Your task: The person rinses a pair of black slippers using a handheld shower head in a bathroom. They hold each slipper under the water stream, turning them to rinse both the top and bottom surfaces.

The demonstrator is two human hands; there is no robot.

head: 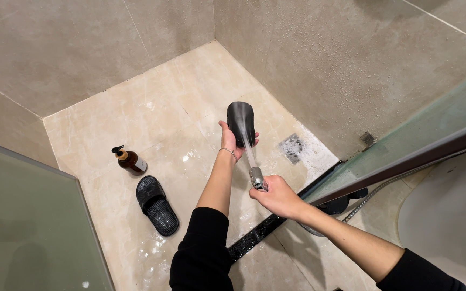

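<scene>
My left hand [228,141] holds a black slipper [241,123] up over the shower floor, sole facing me. My right hand [277,196] grips a metal spray nozzle [258,178] on a hose, and a jet of water runs from it onto the slipper. A second black slipper [157,205] lies flat on the wet beige floor tiles to the left. A thin bracelet sits on my left wrist.
A brown pump bottle [130,161] stands on the floor left of the slippers. A square floor drain [292,147] sits near the wall. A long black grate [265,228] runs under the glass door [405,145]. A frosted glass panel [22,226] stands at left.
</scene>
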